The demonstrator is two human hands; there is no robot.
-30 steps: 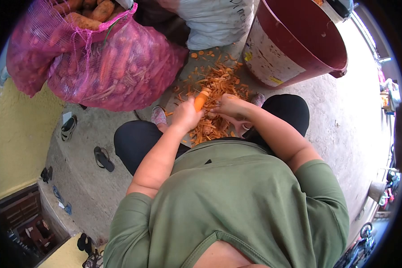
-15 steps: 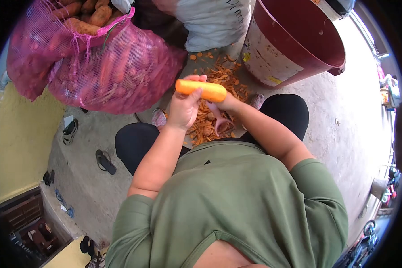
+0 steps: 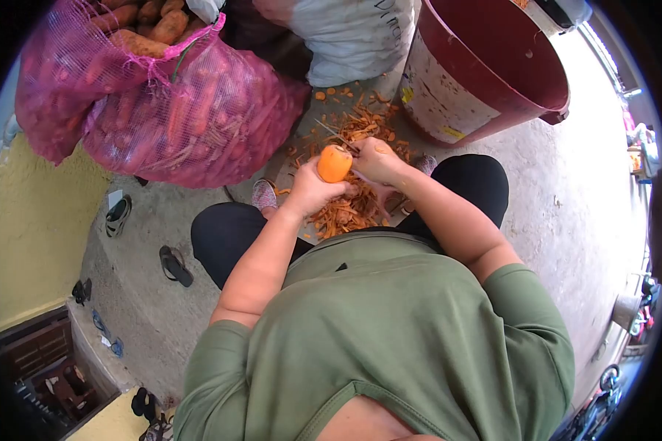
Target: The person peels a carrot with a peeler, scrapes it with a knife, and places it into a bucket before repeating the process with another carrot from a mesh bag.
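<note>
My left hand (image 3: 316,187) is closed around a peeled orange carrot (image 3: 334,165), with its cut end tipped up toward me. My right hand (image 3: 379,160) grips a knife (image 3: 337,135); its thin blade points up and left, close beyond the carrot's end. The knife's handle is mostly hidden in the fingers. Below both hands, orange peelings (image 3: 342,213) lie heaped on the ground between my feet. A pink object (image 3: 382,192), partly hidden under my right wrist, stands among them.
A pink mesh sack (image 3: 198,117) full of unpeeled carrots stands front left. Beyond the peelings is a white sack (image 3: 357,40). To the front right stands a large dark red bucket (image 3: 449,95). Loose slippers (image 3: 174,266) lie on the concrete floor at left.
The carrot has turned from lying crosswise to end-up in my left hand, which moved slightly down. My right hand has come off the carrot's side, and the knife blade now shows.
</note>
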